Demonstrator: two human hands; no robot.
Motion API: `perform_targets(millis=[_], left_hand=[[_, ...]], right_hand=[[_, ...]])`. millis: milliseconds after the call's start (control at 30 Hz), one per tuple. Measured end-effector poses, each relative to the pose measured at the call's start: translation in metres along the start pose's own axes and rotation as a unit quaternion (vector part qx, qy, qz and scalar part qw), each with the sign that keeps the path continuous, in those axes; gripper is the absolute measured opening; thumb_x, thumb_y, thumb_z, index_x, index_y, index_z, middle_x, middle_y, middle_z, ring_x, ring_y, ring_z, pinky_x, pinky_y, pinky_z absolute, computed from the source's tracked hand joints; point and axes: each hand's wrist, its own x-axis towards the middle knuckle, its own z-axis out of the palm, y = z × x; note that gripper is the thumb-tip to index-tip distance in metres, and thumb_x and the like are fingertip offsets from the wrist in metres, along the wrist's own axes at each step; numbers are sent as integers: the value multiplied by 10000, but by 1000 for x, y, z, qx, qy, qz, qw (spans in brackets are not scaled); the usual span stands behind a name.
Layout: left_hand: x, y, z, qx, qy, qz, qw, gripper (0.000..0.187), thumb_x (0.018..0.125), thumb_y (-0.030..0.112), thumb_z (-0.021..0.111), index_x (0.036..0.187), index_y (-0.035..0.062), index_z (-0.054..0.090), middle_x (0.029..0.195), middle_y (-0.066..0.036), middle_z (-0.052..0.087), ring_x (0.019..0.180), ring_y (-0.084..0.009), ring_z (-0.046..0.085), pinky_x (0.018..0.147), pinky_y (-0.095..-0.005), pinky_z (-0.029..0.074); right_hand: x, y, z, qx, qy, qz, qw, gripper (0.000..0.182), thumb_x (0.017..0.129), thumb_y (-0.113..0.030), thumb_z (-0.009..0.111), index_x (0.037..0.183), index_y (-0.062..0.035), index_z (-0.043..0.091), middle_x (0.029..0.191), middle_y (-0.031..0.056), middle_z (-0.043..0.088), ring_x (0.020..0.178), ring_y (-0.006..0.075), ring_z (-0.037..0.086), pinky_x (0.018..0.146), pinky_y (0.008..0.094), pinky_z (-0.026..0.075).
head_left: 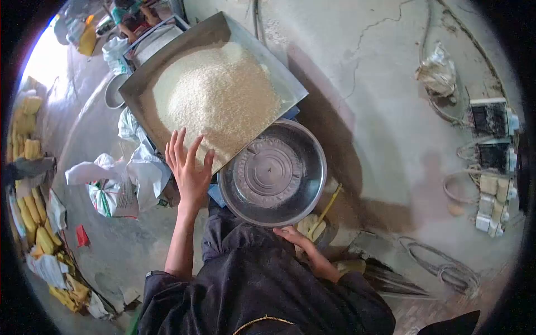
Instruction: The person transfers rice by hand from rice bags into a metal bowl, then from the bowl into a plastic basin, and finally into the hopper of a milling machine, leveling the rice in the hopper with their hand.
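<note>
A square metal tray [290, 87] holds a broad heap of pale grains [215, 84]. Over the tray's near edge, at the lower side of the heap, my left hand [190, 170] is raised with its fingers spread and nothing in it. Just right of it a round steel basin [273, 167] sits against the tray's corner side, with a little pale residue inside. My right hand [293, 235] is at the basin's near rim, its fingers touching or gripping the underside; they are partly hidden there.
White sacks [114, 192] lie left of the tray. Yellow bundles [34, 215] line the far left. Another person [131, 17] is at the upper left. Electrical boxes [491, 120] and a coiled cable [446, 268] are on the right. A yellow stick [329, 206] stands beside the basin.
</note>
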Motion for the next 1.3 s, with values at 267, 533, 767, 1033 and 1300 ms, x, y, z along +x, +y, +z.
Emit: perform_targets(millis=[267, 533, 767, 1033, 1300], left_hand=[[-15, -36, -12, -6, 62, -126, 990, 410, 840, 192, 630, 1227, 113, 521, 1381, -138, 369, 1324, -328, 281, 1073, -476, 229], [44, -19, 12, 43, -152, 268, 950, 416, 865, 98, 470, 1280, 66, 476, 1362, -110, 422, 1345, -262, 268, 1136, -455, 122], [127, 31, 172, -22, -207, 422, 883, 420, 763, 113, 508, 1161, -19, 534, 1221, -182, 534, 1187, -277, 479, 1063, -429, 297], [131, 34, 199, 7, -363, 427, 828, 188, 755, 196, 555, 802, 59, 675, 833, -157, 663, 804, -320, 642, 722, -436, 502], [161, -6, 155, 64, -334, 594, 729, 250, 718, 316, 601, 689, 76, 666, 732, -106, 654, 793, -246, 635, 968, -414, 388]], right_hand=[[-37, -106, -88, -347, -213, 51, 912, 837, 794, -712, 437, 1293, -41, 462, 1281, 172, 503, 1147, 318, 509, 989, 374, 388], [13, -349, -134, -157, 359, -351, 850, 341, 873, -252, 609, 1100, 1, 580, 1034, 141, 633, 944, 206, 606, 844, 320, 459], [143, -432, -157, -356, 485, -122, 789, 568, 918, -514, 319, 1070, -54, 614, 1026, 233, 616, 1000, 424, 561, 870, 478, 434], [141, -428, -152, -365, 514, -127, 765, 586, 912, -542, 303, 995, -79, 652, 956, 226, 634, 935, 434, 584, 826, 515, 439], [138, -425, -151, -335, 533, -131, 766, 584, 892, -568, 358, 951, -70, 658, 926, 208, 644, 913, 420, 593, 791, 504, 452]])
